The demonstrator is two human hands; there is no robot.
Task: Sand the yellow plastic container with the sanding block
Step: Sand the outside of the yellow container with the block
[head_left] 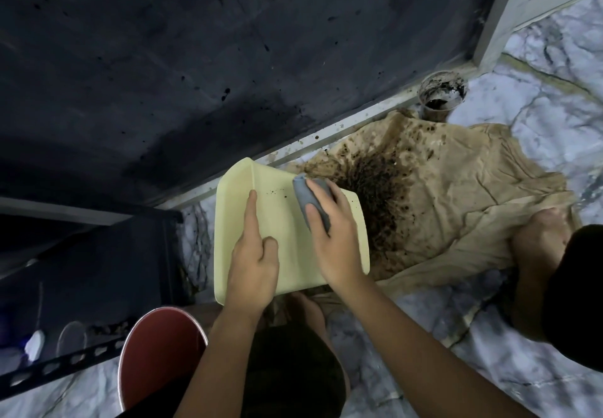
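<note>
The pale yellow plastic container [280, 221] lies on its side in the middle of the view, one broad face turned up, with a few dark specks near its far edge. My left hand [253, 254] rests flat on that face, index finger stretched along a ridge, holding it steady. My right hand [332, 231] grips the grey sanding block [306, 195] and presses it against the right part of the container's upper face. The near edge of the container is hidden behind my wrists.
A tan cloth [456, 195] with a large dark stain is spread on the marble-patterned floor [538, 117] to the right. A dirty cup [442, 96] stands by the dark wall [195, 58]. A red bucket [160, 352] sits at the lower left beside a dark metal rack [65, 368]. My knee [554, 254] is at right.
</note>
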